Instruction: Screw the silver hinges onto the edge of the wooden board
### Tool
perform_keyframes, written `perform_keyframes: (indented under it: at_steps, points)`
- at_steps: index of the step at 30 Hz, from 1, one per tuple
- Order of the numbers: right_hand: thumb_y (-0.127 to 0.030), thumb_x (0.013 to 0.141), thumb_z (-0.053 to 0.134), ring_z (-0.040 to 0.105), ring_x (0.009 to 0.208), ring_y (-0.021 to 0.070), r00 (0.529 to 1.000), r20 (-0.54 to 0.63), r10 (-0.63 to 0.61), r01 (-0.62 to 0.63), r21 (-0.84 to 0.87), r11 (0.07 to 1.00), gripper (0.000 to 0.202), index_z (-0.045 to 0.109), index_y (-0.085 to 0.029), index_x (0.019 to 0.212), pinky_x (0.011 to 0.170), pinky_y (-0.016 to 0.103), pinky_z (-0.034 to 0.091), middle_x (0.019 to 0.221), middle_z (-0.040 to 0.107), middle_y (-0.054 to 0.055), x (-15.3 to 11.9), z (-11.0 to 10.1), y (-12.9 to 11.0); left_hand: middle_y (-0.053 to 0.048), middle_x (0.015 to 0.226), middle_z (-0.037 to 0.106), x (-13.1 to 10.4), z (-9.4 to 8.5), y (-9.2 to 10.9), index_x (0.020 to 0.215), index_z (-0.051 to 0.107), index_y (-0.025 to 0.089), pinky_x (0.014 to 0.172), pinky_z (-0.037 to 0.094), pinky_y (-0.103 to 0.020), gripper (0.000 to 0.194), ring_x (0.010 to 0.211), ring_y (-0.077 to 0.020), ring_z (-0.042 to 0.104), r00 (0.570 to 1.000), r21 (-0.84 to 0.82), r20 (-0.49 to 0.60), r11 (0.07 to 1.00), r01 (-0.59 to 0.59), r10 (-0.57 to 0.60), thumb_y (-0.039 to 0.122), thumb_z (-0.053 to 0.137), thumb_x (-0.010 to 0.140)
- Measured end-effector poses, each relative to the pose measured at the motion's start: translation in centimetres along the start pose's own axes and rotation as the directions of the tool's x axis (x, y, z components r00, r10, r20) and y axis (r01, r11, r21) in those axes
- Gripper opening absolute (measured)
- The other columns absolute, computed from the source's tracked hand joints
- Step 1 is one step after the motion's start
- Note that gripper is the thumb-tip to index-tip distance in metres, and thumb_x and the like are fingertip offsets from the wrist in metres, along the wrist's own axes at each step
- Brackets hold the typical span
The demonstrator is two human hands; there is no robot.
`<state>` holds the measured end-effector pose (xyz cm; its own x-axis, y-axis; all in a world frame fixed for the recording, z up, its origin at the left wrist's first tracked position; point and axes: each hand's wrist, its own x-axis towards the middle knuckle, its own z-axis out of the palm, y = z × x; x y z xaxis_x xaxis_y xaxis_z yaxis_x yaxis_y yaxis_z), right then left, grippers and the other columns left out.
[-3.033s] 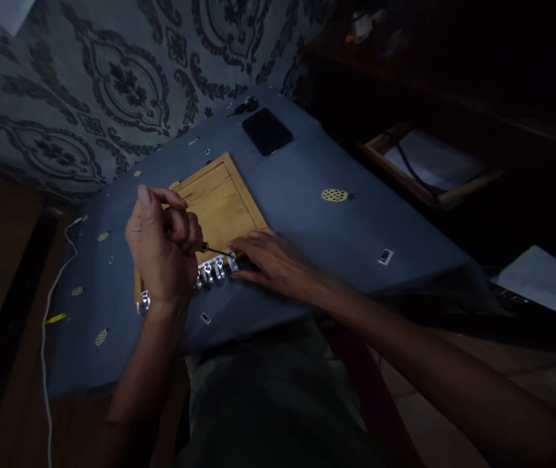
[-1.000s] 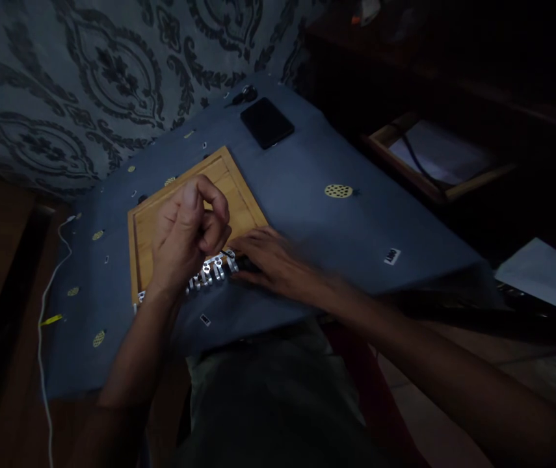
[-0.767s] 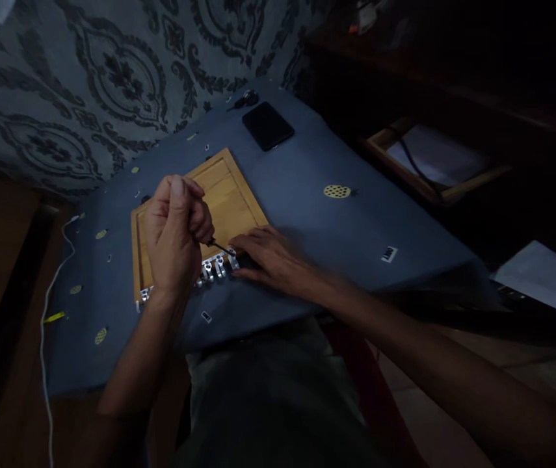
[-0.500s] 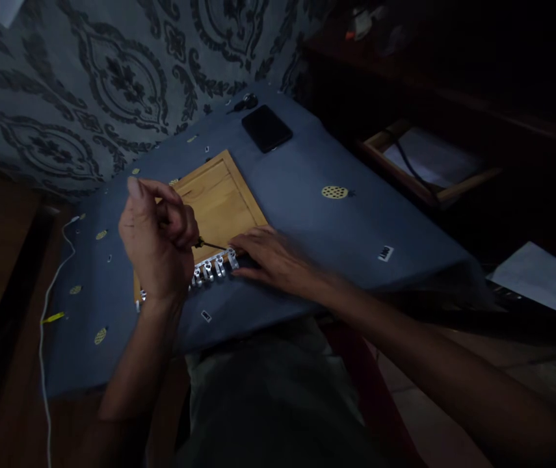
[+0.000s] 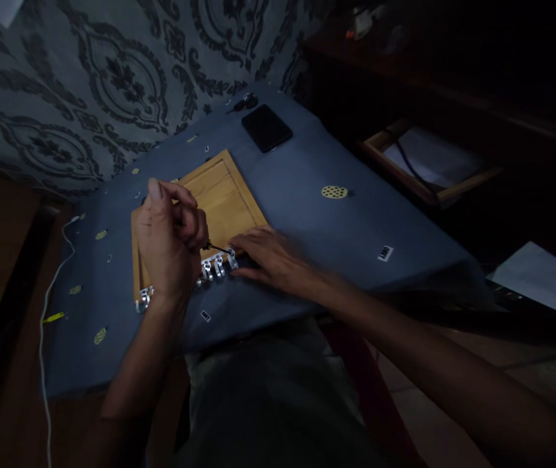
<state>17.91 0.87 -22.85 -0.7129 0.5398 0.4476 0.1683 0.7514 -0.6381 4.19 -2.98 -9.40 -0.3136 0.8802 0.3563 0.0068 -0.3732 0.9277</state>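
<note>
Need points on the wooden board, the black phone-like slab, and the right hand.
Wooden board [image 5: 219,195]: head view, inner panel.
Black slab [image 5: 266,128]: head view, top face.
Right hand [image 5: 272,261]: head view, back of hand.

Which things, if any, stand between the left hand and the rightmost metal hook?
Nothing visible blocks the way: the screwdriver in the left hand reaches the hook. The right hand is beside the hook, not between.

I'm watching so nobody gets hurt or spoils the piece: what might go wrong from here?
The thin-shafted tool in the left hand might slip off the end metal hook and jab the right hand, whose fingers are close to its tip. A slip the other way could scratch the wooden board. The dim light may also make the tip's seating hard to judge.
</note>
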Motion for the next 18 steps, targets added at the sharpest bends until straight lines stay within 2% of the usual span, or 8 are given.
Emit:
perform_keyframes:
  at_steps: [8, 12, 18]
  points:
    - [-0.034, 0.098, 0.082, 0.068, 0.113, 0.0312, 1.000, -0.003, -0.011, 0.011, -0.010, 1.000, 0.040, 0.065, -0.015, 0.128, 0.106, 0.046, 0.049, 0.117, 0.075, 0.014, 0.04, -0.24, -0.38, 0.010, 0.047, 0.025, 0.05, 0.11, -0.27, 0.071, 0.060, 0.021, 0.037, 0.017, -0.021, 0.049, 0.038, -0.0061, 0.016, 1.000, 0.010, 0.007, 1.000, 0.012, -0.012, 0.059, 0.071, 0.101]
    - [-0.034, 0.099, 0.081, 0.067, 0.114, 0.0308, 1.000, -0.005, -0.017, 0.017, 0.001, 1.000, 0.037, 0.064, -0.018, 0.128, 0.107, 0.046, 0.049, 0.116, 0.075, 0.013, 0.13, -0.15, -0.20, 0.010, 0.047, 0.024, 0.02, 0.29, -0.27, 0.071, 0.060, 0.020, 0.037, 0.017, -0.020, 0.052, 0.038, -0.0056, 0.016, 1.000, 0.013, 0.005, 1.000, 0.016, -0.016, 0.062, 0.071, 0.100]
    - [-0.031, 0.098, 0.080, 0.068, 0.116, 0.0311, 1.000, 0.009, 0.009, -0.009, 0.008, 1.000, 0.034, 0.064, -0.022, 0.127, 0.106, 0.049, 0.051, 0.118, 0.076, 0.011, 0.25, -0.07, -0.15, 0.009, 0.051, 0.031, -0.22, 0.41, -0.43, 0.076, 0.063, 0.020, 0.039, 0.023, -0.018, 0.037, 0.041, -0.0060, 0.023, 0.997, 0.011, 0.059, 0.999, 0.051, -0.051, 0.042, 0.074, 0.103]
